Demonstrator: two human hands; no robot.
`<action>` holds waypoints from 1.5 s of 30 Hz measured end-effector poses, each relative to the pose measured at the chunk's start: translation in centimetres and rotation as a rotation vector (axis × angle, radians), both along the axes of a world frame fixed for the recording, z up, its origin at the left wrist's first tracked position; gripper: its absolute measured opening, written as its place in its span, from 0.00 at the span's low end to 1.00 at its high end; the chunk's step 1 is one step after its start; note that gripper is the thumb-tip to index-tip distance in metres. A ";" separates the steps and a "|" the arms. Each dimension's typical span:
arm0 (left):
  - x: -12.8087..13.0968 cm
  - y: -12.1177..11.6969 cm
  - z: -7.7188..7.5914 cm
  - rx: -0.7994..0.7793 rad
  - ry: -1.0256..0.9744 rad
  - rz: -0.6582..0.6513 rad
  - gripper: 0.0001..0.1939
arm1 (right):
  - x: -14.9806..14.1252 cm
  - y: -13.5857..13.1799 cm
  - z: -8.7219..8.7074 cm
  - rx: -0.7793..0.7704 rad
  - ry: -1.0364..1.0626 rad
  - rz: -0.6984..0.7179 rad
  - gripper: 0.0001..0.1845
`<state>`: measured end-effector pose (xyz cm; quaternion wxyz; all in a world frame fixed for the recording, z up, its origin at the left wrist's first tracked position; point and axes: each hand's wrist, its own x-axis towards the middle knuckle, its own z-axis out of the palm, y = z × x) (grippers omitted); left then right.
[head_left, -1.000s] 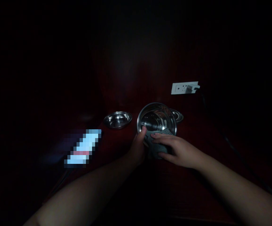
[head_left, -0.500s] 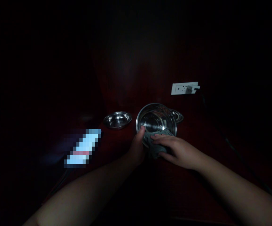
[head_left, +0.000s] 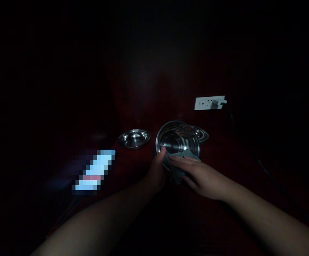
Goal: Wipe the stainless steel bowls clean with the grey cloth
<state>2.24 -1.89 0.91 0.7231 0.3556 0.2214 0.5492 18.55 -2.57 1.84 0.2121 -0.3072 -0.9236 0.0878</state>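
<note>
A shiny steel bowl (head_left: 174, 137) is tilted with its opening facing me. My left hand (head_left: 157, 170) grips its lower left rim, thumb over the inside edge and the other fingers hidden beneath. Over the near rim lies a grey-green cloth (head_left: 181, 165), partly inside the bowl. My right hand (head_left: 197, 174) is closed over that cloth, pressing it against the rim, with its fingers pointing left. Behind the bowl, to the right, a round steel lid or dish (head_left: 203, 135) is partly covered. A shallow steel dish (head_left: 135, 139) sits to the left, apart from both hands.
A lit, blurred-out screen (head_left: 97, 170) lies on the dark red table at the left, with a cable beneath it. On the back wall is a white socket (head_left: 205, 103) with a plug in it. A dark cable (head_left: 272, 177) runs along the right side.
My right hand and the cloth have shifted slightly along the near rim, and the bowl's tilt has altered a little. The whole view has moved slightly, so things appear lower.
</note>
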 end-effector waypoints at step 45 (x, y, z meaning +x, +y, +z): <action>-0.1 0.2 -0.8 -0.002 0.001 -0.003 0.24 | -0.3 -0.6 1.1 -0.064 0.061 0.015 0.36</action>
